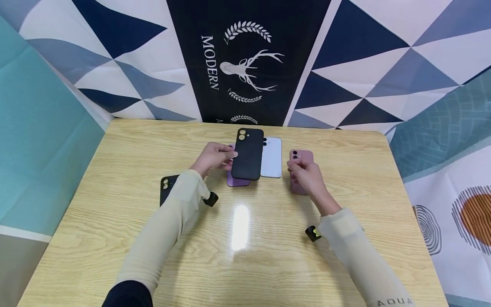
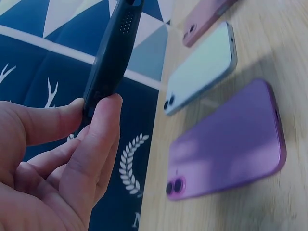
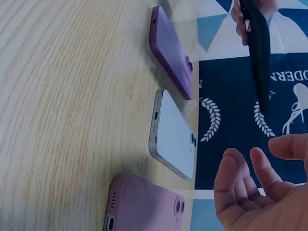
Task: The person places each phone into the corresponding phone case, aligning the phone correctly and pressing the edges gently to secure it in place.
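My left hand (image 1: 213, 157) pinches a black phone case (image 1: 248, 155) by its side edge, thumb on one face and fingers on the other. It is held up over a purple phone (image 2: 226, 139), which it partly covers in the head view. In the left wrist view the case shows edge-on. Beside it lies a white phone (image 1: 271, 158), camera side up. My right hand (image 1: 307, 172) hovers over a pink phone (image 3: 144, 202), fingers loosely bent and thumb apart from them. Nothing is between those fingers in the right wrist view.
A second black phone case (image 1: 167, 189) lies at the left, partly hidden under my left sleeve. The wooden table (image 1: 268, 264) ends at the back against a patterned cloth (image 1: 245, 64) with a deer print.
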Available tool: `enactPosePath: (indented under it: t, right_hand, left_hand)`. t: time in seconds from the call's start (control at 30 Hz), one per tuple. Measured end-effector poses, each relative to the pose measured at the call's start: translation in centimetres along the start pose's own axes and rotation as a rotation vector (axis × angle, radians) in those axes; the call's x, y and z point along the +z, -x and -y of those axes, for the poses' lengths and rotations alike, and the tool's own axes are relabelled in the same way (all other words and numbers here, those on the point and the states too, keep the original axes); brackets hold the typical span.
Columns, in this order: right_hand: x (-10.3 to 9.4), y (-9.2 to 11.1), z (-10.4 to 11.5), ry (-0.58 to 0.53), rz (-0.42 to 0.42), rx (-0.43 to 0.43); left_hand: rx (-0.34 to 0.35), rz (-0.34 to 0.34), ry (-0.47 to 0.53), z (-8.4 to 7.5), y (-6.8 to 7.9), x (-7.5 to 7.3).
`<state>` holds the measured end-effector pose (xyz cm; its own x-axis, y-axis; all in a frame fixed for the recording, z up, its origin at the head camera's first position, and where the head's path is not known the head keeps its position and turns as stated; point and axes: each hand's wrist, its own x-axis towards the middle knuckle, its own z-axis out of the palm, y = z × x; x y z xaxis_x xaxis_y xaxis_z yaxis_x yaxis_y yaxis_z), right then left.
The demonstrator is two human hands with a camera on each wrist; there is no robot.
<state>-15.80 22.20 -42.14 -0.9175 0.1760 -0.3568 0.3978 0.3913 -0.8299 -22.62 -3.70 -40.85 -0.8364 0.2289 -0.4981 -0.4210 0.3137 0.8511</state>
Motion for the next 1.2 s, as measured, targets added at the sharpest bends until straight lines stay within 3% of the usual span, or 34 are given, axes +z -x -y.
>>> enactPosePath:
  t: [0.33, 0.63, 1.2]
  right_hand:
    - [0.2, -0.1, 0.4, -0.020, 0.012, -0.030]
    - [0.3, -0.2, 0.5, -0.037, 0.018, -0.044]
    - [0.3, 0.0, 0.8, -0.104, 0.021, -0.057]
  left_hand:
    - [0.010, 0.037, 0.048, -0.4, -0.2, 2.1]
    - [-0.001, 0.037, 0.026, -0.7, -0.1, 3.5]
    - [0.005, 0.078, 0.051, -1.1, 0.4, 5.2]
